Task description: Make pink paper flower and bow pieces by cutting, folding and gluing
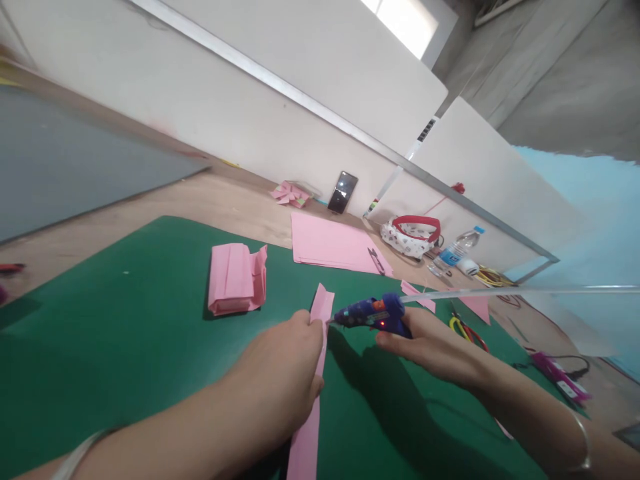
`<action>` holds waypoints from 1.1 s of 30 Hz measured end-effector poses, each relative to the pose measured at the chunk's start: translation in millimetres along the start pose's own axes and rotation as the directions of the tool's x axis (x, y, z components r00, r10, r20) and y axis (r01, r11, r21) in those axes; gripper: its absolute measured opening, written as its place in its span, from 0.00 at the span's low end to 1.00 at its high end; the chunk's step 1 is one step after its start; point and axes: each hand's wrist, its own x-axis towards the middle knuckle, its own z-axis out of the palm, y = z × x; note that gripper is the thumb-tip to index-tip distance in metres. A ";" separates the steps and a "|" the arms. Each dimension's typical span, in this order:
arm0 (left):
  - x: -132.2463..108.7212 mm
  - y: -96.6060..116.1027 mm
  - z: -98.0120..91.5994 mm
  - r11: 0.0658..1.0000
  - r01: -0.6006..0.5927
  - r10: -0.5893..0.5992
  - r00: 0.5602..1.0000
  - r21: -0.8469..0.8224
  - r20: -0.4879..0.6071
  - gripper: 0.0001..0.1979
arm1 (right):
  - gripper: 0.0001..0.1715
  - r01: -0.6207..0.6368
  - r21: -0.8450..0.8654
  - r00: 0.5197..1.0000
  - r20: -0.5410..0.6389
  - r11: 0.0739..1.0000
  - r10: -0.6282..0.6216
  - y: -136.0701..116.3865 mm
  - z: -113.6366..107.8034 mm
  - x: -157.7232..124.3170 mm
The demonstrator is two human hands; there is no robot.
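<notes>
Left hand: our left hand (287, 370) pinches the long pink paper strip (321, 305) near its upper end, fingers pressed together on its left edge.
Strip: it lies lengthwise on the green cutting mat (150, 333), running from under our left wrist up toward the mat's middle.
Right hand: our right hand (425, 343) is wrapped round the handle of the blue plastic hot-glue gun (373, 313).
Gun: its nozzle touches the strip's right edge just beside our left fingertips; a clear glue stick (500, 291) juts from its back.
Mat, also: a folded pink paper bundle (235, 277) left of the strip.
Beyond the mat: a flat stack of pink paper sheets (333, 243), a black phone (343, 192) leaning on the white wall, and a clear plastic water bottle (455, 250).
</notes>
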 end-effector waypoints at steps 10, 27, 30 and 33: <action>-1.5 2.1 -3.4 1.000 -0.001 0.001 1.000 0.001 0.017 0.16 | 0.15 0.014 -0.031 1.000 -0.016 0.999 -0.015 -2.8 -5.7 11.7; -6.9 0.8 -13.9 0.992 0.013 -0.004 0.997 -0.125 0.073 0.25 | 0.09 -0.002 -0.012 0.996 0.086 1.000 0.003 -3.1 1.3 -7.9; -10.0 0.7 -19.0 0.990 0.022 -0.005 0.993 -0.137 0.122 0.33 | 0.10 -0.034 -0.016 0.996 0.086 0.999 0.035 -4.5 0.7 -9.1; -11.3 2.1 -21.3 0.994 0.034 -0.018 0.989 -0.105 0.148 0.36 | 0.10 0.027 0.058 0.987 0.159 0.998 -0.036 -7.4 1.7 -22.4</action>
